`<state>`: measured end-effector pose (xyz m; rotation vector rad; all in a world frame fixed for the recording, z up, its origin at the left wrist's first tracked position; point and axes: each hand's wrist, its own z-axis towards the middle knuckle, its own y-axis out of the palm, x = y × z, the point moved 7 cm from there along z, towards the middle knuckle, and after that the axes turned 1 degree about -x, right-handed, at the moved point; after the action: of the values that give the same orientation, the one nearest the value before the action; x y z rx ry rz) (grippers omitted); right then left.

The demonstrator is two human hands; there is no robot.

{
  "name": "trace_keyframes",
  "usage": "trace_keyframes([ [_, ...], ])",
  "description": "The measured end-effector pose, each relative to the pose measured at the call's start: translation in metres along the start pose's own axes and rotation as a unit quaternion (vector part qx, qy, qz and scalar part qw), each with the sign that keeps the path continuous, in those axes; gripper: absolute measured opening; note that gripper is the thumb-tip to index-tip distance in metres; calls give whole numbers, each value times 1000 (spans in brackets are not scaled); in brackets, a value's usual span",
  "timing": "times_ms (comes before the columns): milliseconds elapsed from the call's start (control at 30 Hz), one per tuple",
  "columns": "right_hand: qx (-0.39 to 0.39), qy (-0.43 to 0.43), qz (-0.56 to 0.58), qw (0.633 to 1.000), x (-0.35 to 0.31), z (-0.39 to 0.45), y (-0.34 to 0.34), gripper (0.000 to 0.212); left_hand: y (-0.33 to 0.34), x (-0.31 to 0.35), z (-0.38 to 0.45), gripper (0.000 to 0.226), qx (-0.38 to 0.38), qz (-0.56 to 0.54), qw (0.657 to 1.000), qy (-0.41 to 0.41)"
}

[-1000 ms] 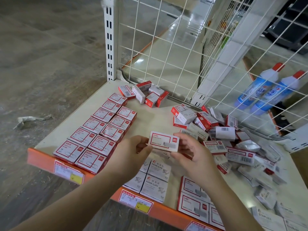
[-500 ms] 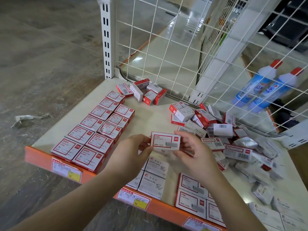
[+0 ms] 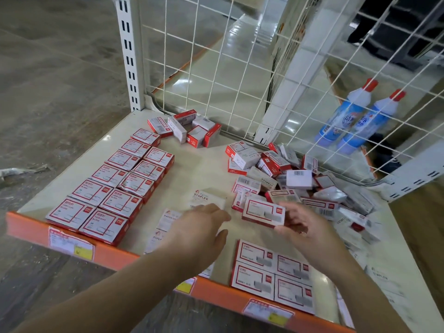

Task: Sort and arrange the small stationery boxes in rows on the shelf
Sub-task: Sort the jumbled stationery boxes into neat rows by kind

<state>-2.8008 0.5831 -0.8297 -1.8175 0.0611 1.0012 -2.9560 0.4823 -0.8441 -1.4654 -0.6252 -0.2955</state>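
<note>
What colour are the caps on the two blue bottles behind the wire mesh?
Red caps on both blue and white plastic bottles, clearest in the head view.

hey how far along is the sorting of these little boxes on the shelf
Partly done. Two neat rows of red paper clip boxes sit at the shelf's left, and a block of white boxes sits at the front. The right hand holds one red-bordered box; the left hand is empty. The jumbled pile remains.
</note>
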Motion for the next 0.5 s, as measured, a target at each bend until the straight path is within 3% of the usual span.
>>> trace_keyframes([
  [200, -35, 45, -47, 997, 31, -17, 1, 36, 31, 34, -1, 32, -84, 119, 985, 97],
  [500, -49, 48, -39, 997, 34, -12, 15, 39, 49, 44, -3, 33, -109, 169, 975, 96],
])
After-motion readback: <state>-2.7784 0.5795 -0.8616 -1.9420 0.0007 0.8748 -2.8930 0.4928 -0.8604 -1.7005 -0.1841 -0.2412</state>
